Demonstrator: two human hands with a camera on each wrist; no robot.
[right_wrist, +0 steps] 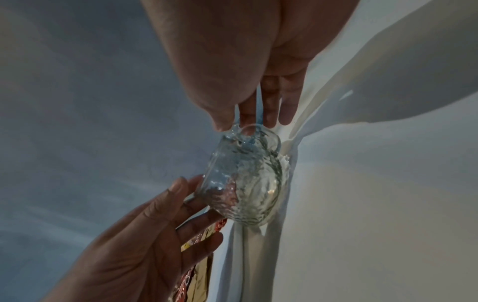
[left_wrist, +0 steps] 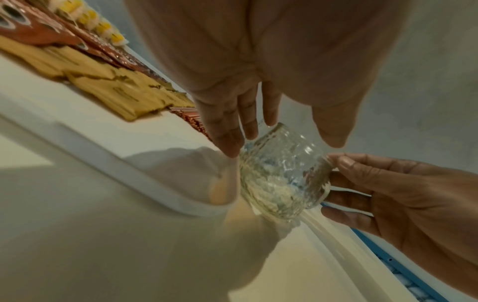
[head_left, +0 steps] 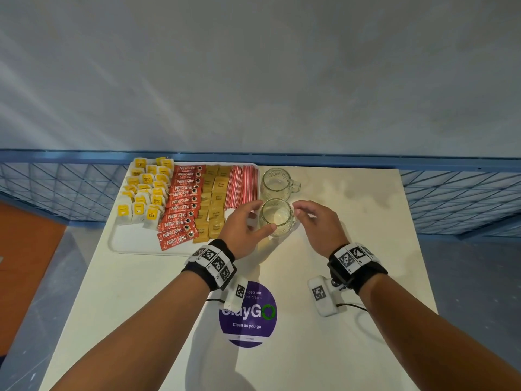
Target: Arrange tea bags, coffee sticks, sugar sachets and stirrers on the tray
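Head view: left hand (head_left: 245,225) and right hand (head_left: 315,222) flank the near glass mug (head_left: 276,217), fingers relaxed and spread; contact unclear, no firm grip seen. Mug stands on the table (head_left: 352,210) just right of the tray (head_left: 135,244), empty; second empty mug (head_left: 277,183) behind it. Tray carries tea bags (head_left: 143,190), coffee sticks (head_left: 183,203), sugar sachets (head_left: 212,201), stirrers (head_left: 244,186) in neat columns. Arranging looks essentially done, only mugs left to settle

Black wristbands (head_left: 210,263) (checkered markers, white cameras)
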